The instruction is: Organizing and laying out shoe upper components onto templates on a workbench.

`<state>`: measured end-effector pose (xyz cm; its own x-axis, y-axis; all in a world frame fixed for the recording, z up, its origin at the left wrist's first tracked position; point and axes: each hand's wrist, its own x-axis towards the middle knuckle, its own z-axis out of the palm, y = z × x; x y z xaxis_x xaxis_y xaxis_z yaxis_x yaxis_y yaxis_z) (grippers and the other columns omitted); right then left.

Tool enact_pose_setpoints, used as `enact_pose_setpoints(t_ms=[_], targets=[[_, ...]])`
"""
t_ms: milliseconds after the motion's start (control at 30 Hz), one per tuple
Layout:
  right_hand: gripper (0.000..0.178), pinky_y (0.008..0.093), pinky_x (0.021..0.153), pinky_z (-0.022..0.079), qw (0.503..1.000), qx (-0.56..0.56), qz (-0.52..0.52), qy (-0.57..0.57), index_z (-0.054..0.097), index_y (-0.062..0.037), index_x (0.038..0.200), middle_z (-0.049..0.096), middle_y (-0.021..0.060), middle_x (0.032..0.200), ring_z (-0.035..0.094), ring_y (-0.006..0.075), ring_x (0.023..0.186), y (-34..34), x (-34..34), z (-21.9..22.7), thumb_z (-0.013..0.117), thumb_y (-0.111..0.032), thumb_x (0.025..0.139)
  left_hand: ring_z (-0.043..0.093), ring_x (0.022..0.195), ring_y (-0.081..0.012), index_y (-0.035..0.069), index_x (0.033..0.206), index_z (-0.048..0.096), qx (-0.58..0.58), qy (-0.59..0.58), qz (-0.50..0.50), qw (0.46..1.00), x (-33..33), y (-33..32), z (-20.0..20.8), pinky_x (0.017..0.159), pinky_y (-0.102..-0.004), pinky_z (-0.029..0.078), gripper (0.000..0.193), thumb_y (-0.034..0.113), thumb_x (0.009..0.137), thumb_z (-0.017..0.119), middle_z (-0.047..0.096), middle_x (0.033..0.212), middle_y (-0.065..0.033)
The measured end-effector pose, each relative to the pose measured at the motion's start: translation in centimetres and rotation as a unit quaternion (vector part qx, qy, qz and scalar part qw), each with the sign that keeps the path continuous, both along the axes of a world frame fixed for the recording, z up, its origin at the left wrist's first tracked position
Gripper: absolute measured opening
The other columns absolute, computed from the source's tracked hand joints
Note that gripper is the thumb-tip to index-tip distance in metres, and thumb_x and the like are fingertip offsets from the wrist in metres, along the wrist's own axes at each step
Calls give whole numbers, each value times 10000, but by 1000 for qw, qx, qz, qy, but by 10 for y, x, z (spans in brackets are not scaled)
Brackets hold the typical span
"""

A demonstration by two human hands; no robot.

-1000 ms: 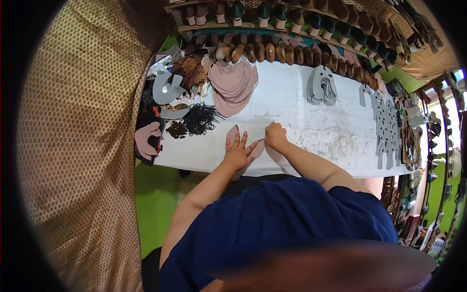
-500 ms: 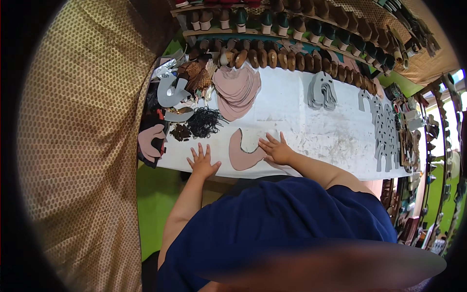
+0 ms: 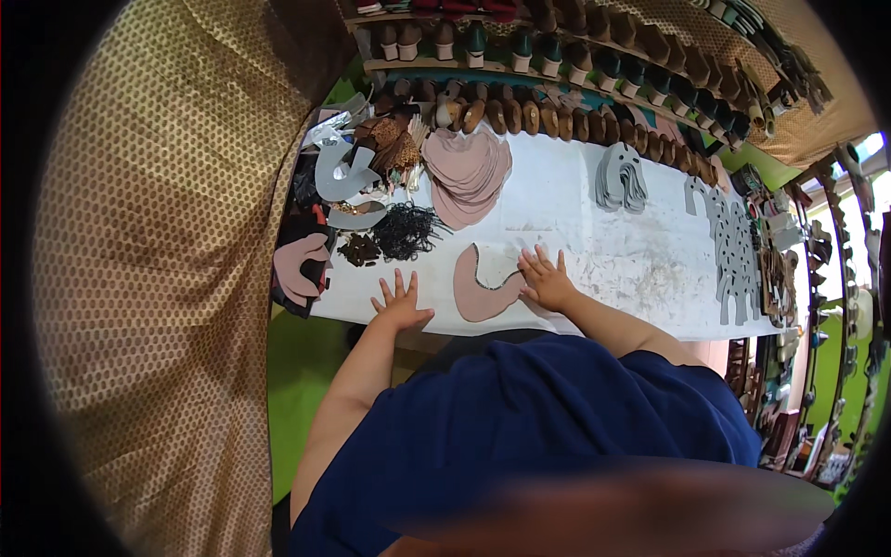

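A curved pink shoe-upper piece (image 3: 481, 295) lies flat on the white-covered table in front of me, with a dark line along its inner curve. My right hand (image 3: 548, 280) rests at its right end, fingers spread, covering that tip. Flat on the table near the front edge, my left hand (image 3: 401, 304) has its fingers apart and holds nothing. It lies to the left of the pink piece, apart from it. Beyond the left hand are a heap of black cords (image 3: 405, 232) and a small pile of dark brown bits (image 3: 359, 249).
A fanned stack of pink pieces (image 3: 467, 172) lies farther back. Grey cut pieces (image 3: 620, 181) are stacked back right, and more grey pieces (image 3: 733, 246) line the right end. Shoe lasts (image 3: 557, 121) stand in rows behind. Scraps (image 3: 394, 139) clutter the left; a patterned curtain (image 3: 186, 278) hangs there.
The view has shifted slightly, so the table's contents appear a little farther right. Both hands stay flat on the table with fingers spread; the pink piece keeps its place beside the right hand.
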<state>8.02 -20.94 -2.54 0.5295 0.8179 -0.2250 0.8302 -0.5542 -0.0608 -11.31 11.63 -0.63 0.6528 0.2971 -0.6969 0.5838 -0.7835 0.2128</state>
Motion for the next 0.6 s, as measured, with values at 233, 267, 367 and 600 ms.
enact_pose_setpoints(t_ms=[233, 267, 367, 600], targets=[[791, 730, 1129, 56, 999, -47, -12, -1, 278, -141, 1556, 237, 29, 1637, 119, 295, 1530, 21, -23, 14, 485, -582, 933, -240, 1465, -463, 308, 1580, -115, -13, 6, -6, 1000, 2, 3, 2, 1093, -747, -4, 1191, 662, 764, 678, -275, 1625, -89], [784, 717, 1136, 69, 999, -12, 46, 2, 293, -149, 1551, 263, 33, 1626, 145, 304, 1524, 27, -29, 15, 518, -560, 923, -242, 1464, -466, 308, 1579, -118, -15, 5, -7, 1000, 2, 3, 1, 1090, -751, -3, 1191, 667, 766, 674, -278, 1624, -89], [806, 676, 1158, 101, 989, 59, 133, 29, 314, -104, 1535, 304, 81, 1605, 219, 317, 1504, 48, -46, 13, 573, -531, 903, -243, 1461, -470, 307, 1579, -119, -21, 4, -11, 1000, 1, 6, 0, 1084, -757, -1, 1189, 675, 767, 668, -282, 1622, -91], [834, 670, 1158, 109, 992, -17, 105, 61, 270, -35, 1538, 257, 152, 1613, 201, 313, 1509, 69, -57, -2, 434, -603, 950, -255, 1456, -473, 308, 1581, -110, -23, 8, -15, 1000, 2, 3, 2, 1079, -762, 1, 1186, 677, 766, 668, -291, 1618, -98]])
